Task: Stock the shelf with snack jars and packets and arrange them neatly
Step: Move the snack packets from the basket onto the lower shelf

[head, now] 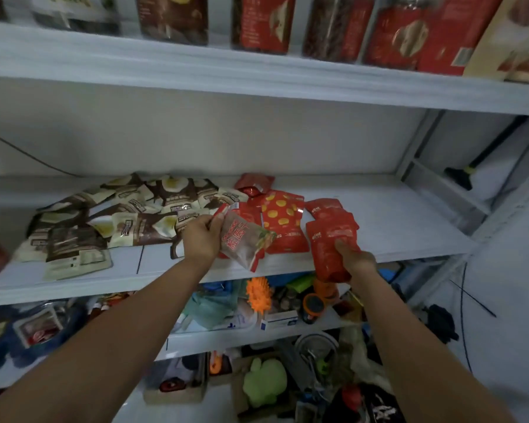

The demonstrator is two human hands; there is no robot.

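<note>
A: what does the head cam show of the person?
B: two arms only. left forearm [119,325] is bare skin from the bottom-left frame edge up to the wrist. right forearm [409,346] is the same, bare from the bottom-right edge up.
A: hands?
B: left hand [200,236] bare, knuckles visible. right hand [356,257] bare, thumb visible.
A: finer detail? nails, marks?
B: too blurred to tell. skin on both arms looks smooth and even, that's all that shows.

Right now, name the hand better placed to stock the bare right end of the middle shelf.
Probably right: the right hand, gripping red packets, is beside that bare shelf; the left hand sits farther left.
</note>
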